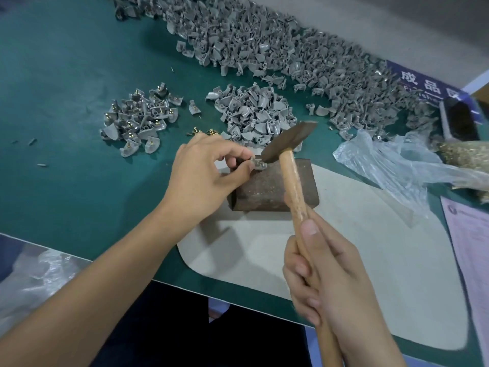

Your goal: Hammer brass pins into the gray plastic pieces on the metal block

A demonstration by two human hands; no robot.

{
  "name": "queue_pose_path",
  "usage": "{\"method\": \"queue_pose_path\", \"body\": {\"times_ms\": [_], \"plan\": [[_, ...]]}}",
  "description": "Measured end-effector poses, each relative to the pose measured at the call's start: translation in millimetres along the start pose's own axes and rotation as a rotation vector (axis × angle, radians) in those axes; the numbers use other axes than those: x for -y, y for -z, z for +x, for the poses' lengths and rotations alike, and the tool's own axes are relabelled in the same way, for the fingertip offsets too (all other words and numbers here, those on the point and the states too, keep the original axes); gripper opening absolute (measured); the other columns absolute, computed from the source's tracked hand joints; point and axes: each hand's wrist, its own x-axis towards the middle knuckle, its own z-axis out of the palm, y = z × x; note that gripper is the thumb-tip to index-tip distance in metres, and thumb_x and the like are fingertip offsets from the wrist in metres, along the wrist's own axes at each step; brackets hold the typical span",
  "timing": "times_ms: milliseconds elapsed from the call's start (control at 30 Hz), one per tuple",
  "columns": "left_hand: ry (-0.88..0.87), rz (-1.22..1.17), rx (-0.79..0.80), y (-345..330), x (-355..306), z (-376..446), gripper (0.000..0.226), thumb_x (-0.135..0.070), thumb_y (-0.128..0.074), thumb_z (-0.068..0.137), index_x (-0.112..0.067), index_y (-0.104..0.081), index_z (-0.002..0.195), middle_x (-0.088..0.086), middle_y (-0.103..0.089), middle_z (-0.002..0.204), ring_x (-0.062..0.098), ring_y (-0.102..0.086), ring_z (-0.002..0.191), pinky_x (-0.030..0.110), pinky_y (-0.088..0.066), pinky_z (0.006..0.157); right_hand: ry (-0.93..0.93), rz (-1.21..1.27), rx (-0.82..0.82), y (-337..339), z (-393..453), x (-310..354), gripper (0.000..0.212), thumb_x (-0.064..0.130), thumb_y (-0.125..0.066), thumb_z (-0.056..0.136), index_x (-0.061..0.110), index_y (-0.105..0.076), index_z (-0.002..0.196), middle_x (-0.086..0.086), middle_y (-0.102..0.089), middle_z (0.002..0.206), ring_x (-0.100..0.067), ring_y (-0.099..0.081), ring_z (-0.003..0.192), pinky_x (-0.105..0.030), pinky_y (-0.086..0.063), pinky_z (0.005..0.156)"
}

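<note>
Left hand [203, 176] pinches a gray plastic piece [258, 163] on the far left corner of the rusty metal block [270, 190]. Right hand [330, 276] is wrapped round the wooden hammer [291, 165] handle, head w/ its tip right at the piece. Loose brass pins [209, 132] lie just beyond the left hand.

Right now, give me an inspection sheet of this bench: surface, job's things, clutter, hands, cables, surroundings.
Surface: green mat with a pale board under the metal block.
Job's things: gray plastic piece on the block's far edge; hammer head down at it; loose brass pins behind the left hand; small pile with pins fitted; small unpinned pile; long heap at the back.
Clutter: clear plastic bag, paper sheet.
Hands: left hand pinches the piece; right hand grips the hammer handle.
Cables: nothing seen.
Surroundings: blue sign, pale wall behind.
</note>
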Motion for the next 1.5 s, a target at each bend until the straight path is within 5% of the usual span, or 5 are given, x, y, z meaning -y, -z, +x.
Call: {"method": "queue_pose_path", "body": {"times_ms": [733,1500], "plan": [[0.004,-0.007,0.003,0.1,0.6,0.3,0.013,-0.034,-0.078,0.088,-0.044,-0.071,0.089,-0.016,-0.058,0.075,0.013,-0.051,0.087,0.054,-0.045,0.087,-0.038,-0.092,0.02,2.9,0.1,3.2,0.041,0.049,-0.05,0.098,0.052,-0.06,0.138,0.0,-0.037,0.066,-0.012,-0.027,0.041,-0.018,-0.033,0.041],[-0.007,0.002,0.009,1.3,-0.6,0.2,0.014,-0.033,-0.077,0.09,-0.045,-0.071,0.09,-0.016,-0.055,0.073,0.014,-0.052,0.087,0.053,-0.045,0.088,-0.018,-0.061,-0.033,5.8,1.7,14.0,0.035,0.05,-0.058,0.1,0.041,-0.067,0.133,0.001,-0.038,0.064,-0.011,-0.025,0.039,-0.015,-0.034,0.043]]}}
